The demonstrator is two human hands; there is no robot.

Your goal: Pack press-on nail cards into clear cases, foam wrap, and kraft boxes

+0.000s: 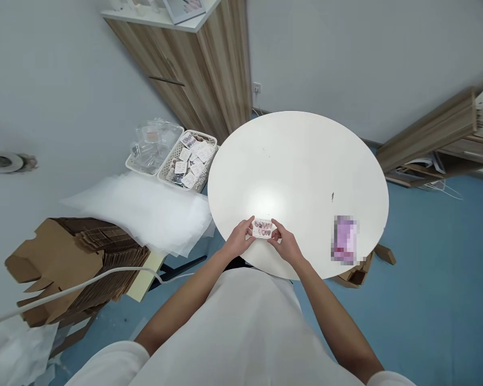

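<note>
A small white card of press-on nails, with pinkish nails in two rows, is held over the near part of the round white table. My left hand pinches its left edge between thumb and fingers. At the right edge, my right hand grips it in the same way. On the right side of the table lies a purple item, blurred by pixelation. A small dark mark or object is on the tabletop above it.
Left of the table stand a white basket of nail cards and a bin of clear plastic bags. White foam sheets and stacked flattened cardboard boxes lie nearer. A wooden cabinet stands behind; a white cable crosses the lower left.
</note>
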